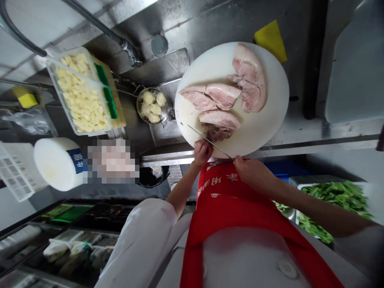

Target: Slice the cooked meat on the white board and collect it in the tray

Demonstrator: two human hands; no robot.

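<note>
My right hand (pixel 252 172) is closed round the handle of a knife (pixel 219 149) at the near edge of a round white cutting board (pixel 186 124). The thin blade slants up and left, along the near side of a pork piece (pixel 220 118) with pale fat on top and a dark, ragged lower edge. Close against the blade, my left hand (pixel 203 152) has its fingers curled together; what they hold, if anything, is hidden. Two more slabs of pale pork lie farther back, one pork slab (pixel 210 96) across the board and another pork slab (pixel 250 78) at the right.
Left of the board, a pot (pixel 153 106) holds several pale lumps in liquid. Beyond it stand a clear tub of cut pale cubes (pixel 81 92) and a faucet (pixel 132 54). A yellow cloth (pixel 271 40) touches the board's far right side. Leafy greens (pixel 339 196) sit at lower right.
</note>
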